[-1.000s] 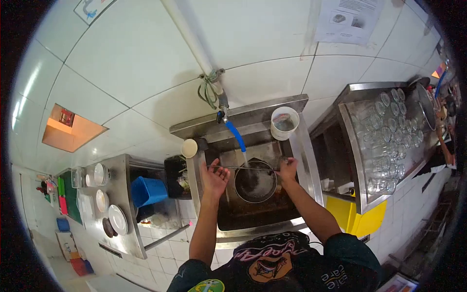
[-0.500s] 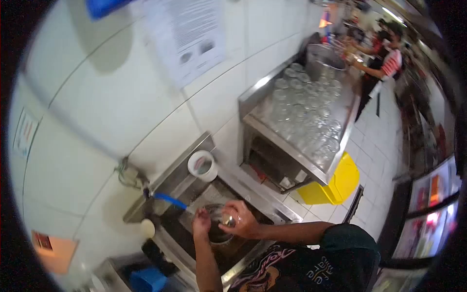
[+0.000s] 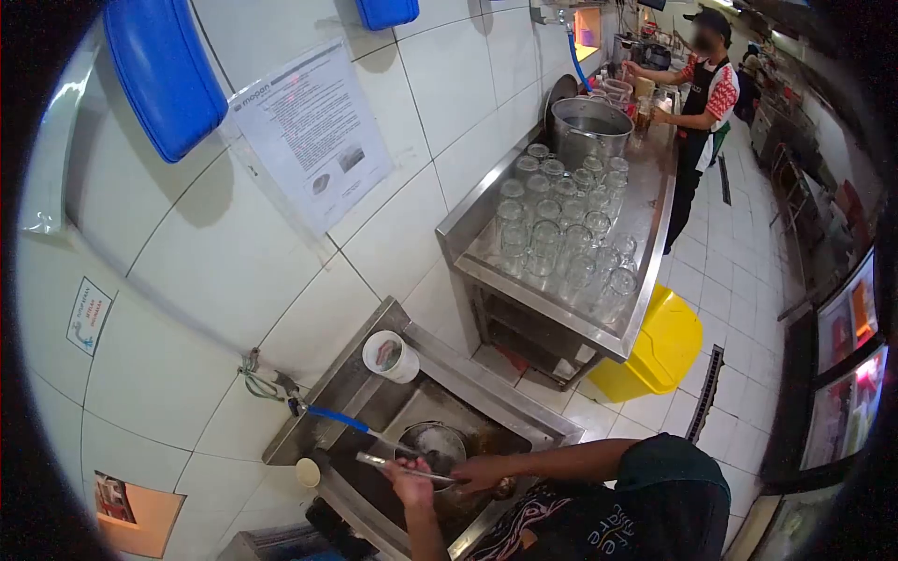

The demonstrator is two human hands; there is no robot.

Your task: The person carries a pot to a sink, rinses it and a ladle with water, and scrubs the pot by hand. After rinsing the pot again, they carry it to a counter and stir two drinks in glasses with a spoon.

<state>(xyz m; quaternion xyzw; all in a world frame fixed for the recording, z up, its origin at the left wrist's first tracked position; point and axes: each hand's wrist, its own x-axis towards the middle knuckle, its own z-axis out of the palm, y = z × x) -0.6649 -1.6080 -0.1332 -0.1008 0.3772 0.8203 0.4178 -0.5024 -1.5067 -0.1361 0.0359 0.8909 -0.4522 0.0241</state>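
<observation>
Over the sink [image 3: 552, 432], my left hand [image 3: 412, 483] is closed around a long metal utensil [image 3: 385, 462] with a flat, shiny handle. My right hand [image 3: 481, 473] is closed at the utensil's other end. A small shiny rounded part shows beside the right fingers, but the hand hides how it joins, so the exact kind cannot be made out. Just beyond both hands, a round metal bowl [image 3: 458, 443] stands in the sink. A blue hose [image 3: 339, 418] with a pale tip points toward the bowl.
A white tub [image 3: 400, 365] sits on the sink's back ledge. Several upturned glass mugs [image 3: 547, 238] and a large metal pot [image 3: 591, 140] occupy the steel table [image 3: 486, 309]. A yellow bin [image 3: 666, 351] stands below. Another person [image 3: 706, 93] works at the table's far end.
My hands have moved down and slightly right, away from the bowl. The long metal handle now shows between them; earlier only a shiny rounded piece showed at my right hand. The view has shifted.
</observation>
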